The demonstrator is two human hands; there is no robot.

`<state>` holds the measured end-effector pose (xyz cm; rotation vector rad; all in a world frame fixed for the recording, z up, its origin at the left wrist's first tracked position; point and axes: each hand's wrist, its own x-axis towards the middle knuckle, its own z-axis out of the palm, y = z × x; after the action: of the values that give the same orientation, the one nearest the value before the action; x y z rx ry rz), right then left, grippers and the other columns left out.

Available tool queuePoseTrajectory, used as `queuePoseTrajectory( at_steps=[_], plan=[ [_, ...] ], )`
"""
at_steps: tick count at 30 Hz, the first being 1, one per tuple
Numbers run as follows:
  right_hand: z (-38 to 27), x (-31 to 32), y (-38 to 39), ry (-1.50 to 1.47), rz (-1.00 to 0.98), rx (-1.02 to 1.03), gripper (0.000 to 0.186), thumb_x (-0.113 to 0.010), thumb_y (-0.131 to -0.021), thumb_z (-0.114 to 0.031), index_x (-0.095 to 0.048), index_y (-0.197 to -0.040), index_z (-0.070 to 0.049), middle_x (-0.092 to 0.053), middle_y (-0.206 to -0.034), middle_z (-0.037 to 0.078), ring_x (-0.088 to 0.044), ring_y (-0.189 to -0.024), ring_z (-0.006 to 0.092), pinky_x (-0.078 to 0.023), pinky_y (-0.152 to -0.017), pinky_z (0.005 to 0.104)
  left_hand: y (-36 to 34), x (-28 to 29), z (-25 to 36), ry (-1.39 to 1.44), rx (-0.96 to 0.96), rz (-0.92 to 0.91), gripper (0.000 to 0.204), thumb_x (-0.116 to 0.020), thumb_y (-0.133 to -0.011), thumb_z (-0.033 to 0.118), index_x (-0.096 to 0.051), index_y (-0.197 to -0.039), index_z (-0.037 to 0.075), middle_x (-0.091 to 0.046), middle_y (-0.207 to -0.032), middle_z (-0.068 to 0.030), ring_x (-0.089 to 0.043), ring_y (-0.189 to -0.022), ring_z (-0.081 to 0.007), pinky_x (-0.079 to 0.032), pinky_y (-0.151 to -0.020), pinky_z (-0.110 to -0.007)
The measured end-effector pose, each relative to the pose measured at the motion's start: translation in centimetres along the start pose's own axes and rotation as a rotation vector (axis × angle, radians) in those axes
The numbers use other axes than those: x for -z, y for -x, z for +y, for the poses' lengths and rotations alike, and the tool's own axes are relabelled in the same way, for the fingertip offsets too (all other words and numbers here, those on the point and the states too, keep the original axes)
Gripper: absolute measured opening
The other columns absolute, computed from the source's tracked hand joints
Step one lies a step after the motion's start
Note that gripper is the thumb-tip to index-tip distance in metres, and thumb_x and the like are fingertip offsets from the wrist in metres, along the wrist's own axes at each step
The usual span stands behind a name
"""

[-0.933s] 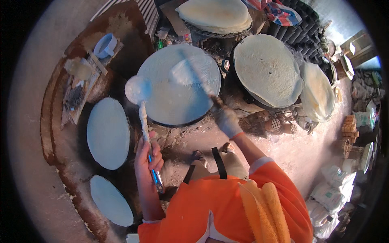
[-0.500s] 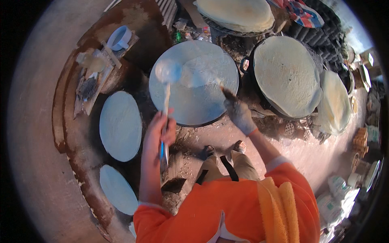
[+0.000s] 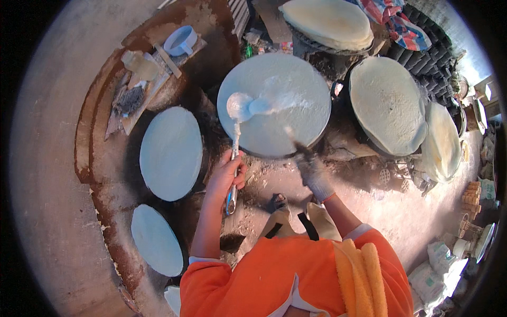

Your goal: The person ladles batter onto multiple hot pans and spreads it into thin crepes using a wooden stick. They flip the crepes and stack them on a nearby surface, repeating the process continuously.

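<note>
Left hand (image 3: 226, 177) gripping ladle (image 3: 238, 108), tipping batter onto round griddle (image 3: 274, 103) at 12 o'clock. Right hand (image 3: 315, 174), gloved, closed around spreader stick (image 3: 292, 138), smoothing batter thin.

The left hand (image 3: 227, 174) is reaching toward twelve o'clock, bare fingers curling closed in a grip. The right hand (image 3: 315, 174), gloved, is extending toward eleven o'clock, fist clenched.

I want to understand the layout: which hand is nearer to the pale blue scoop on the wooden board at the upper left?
Left. The left hand is below the pale blue scoop, gripping a ladle handle; the gloved right hand is farther right.
</note>
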<state>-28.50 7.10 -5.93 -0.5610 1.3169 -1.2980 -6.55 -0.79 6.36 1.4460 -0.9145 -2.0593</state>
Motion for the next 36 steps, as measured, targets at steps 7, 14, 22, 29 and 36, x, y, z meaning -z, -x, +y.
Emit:
queuePoseTrajectory(
  at_steps=[7,14,22,29,36],
  plan=[
    [4.2,-1.8,0.8,0.843,-0.078,0.335,0.035,-0.045,-0.091,-0.025,-0.048,-0.121,-0.008,-0.058,-0.07,0.007,-0.051,-0.059,0.0163,-0.042,-0.051,0.0319,0.6,-2.6,-6.1,0.171,-0.096,0.073,0.019,-0.045,-0.092,0.026,-0.04,-0.105,0.013,-0.044,-0.064,-0.003,-0.032,-0.038,-0.0071,-0.031,-0.036,-0.023],
    [-2.0,4.7,-4.5,0.791,0.011,0.772,0.048,-0.045,-0.088,-0.023,-0.034,-0.134,-0.013,-0.063,-0.099,0.01,-0.062,-0.078,0.0252,-0.048,-0.054,0.031,1.9,-1.3,-2.8,1.006,-0.219,-0.695,0.036,-0.029,-0.096,0.017,-0.036,-0.121,-0.008,-0.04,-0.072,-0.0039,-0.03,-0.036,-0.0034,-0.032,-0.034,-0.019],
    [-3.8,3.0,-3.0,0.99,-0.141,0.216,0.034,-0.046,-0.088,-0.02,-0.05,-0.121,-0.011,-0.058,-0.107,0.017,-0.058,-0.097,0.0296,-0.046,-0.081,0.0341,3.8,-5.1,-1.4,0.906,-0.406,-0.415,0.038,-0.028,-0.097,0.017,-0.032,-0.127,-0.004,-0.041,-0.067,-0.0022,-0.03,-0.034,-0.0015,-0.03,-0.03,-0.017],
    [-10.3,3.4,0.6,0.998,-0.303,0.359,0.06,-0.055,-0.083,-0.022,-0.03,-0.135,-0.008,-0.054,-0.116,0.017,-0.058,-0.095,0.0281,-0.046,-0.081,0.0292,-4.0,-10.8,-4.3,0.331,-0.335,0.08,0.03,-0.05,-0.089,0.02,-0.039,-0.114,0.009,-0.059,-0.103,-0.016,-0.027,-0.036,-0.0009,-0.026,-0.032,-0.015],
    [-12.2,13.9,-0.9,1.645,0.483,0.394,0.074,-0.06,-0.075,-0.044,-0.03,-0.135,-0.013,-0.042,-0.124,0.017,-0.047,-0.107,0.0306,-0.038,-0.09,0.0407,-3.8,-14.4,-3.0,0.283,-0.313,-0.068,0.037,-0.05,-0.086,0.005,-0.04,-0.121,0.01,-0.059,-0.089,-0.0102,-0.027,-0.037,-0.0007,-0.026,-0.034,-0.016]
  ],
)
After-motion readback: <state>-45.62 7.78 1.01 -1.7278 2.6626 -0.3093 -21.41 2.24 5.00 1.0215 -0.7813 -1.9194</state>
